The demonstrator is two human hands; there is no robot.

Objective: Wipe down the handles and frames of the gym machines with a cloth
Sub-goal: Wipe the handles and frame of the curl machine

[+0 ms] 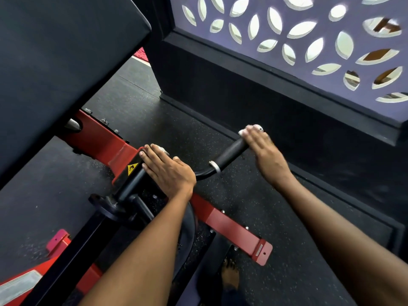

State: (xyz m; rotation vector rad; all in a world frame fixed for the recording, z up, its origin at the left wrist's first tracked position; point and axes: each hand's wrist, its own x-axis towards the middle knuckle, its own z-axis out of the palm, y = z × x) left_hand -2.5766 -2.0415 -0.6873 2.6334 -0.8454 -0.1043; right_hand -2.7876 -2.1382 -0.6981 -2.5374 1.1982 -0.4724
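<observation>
The gym machine has a red frame (231, 230) and a curved black handle (229, 154) with a silver ring near its bend. My right hand (265, 151) curls over the handle's far end. Small white patches show under its fingertips, perhaps a cloth (242, 132); I cannot tell for sure. My left hand (167, 171) lies flat with straight fingers on the black pivot arm (130, 184), where it meets the red frame beside a yellow warning sticker (131, 169). A whitish piece peeks out past its fingers.
A large black pad (66, 62) rises at the upper left. A black low wall (265, 89) with a purple cut-out screen (298, 29) above it runs along the right. The floor is speckled black rubber (287, 272). A bare foot (230, 274) stands below the red bar.
</observation>
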